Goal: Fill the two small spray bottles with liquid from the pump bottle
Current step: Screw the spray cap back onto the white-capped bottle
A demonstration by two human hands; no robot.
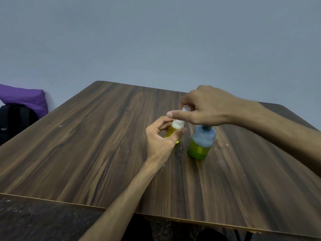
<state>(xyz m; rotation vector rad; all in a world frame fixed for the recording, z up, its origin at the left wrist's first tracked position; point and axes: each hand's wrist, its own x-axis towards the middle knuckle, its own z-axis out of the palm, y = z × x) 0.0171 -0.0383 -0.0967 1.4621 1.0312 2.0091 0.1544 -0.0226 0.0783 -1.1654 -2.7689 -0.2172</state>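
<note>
The left hand (161,136) grips the small spray bottle (173,130), tilted, just left of the pump bottle (202,142) mid-table. The right hand (205,108), directly above, pinches a clear cap (185,108); a second small bottle is not visible.

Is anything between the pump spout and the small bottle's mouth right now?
Nothing visible. The left hand holds the small bottle just below the right hand, which presses the pump of the pump bottle; the spout tip itself is hidden.

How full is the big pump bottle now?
Less than half full. In the pump bottle, yellow-green liquid fills only the lower part; the part above it looks pale and foamy.
</note>
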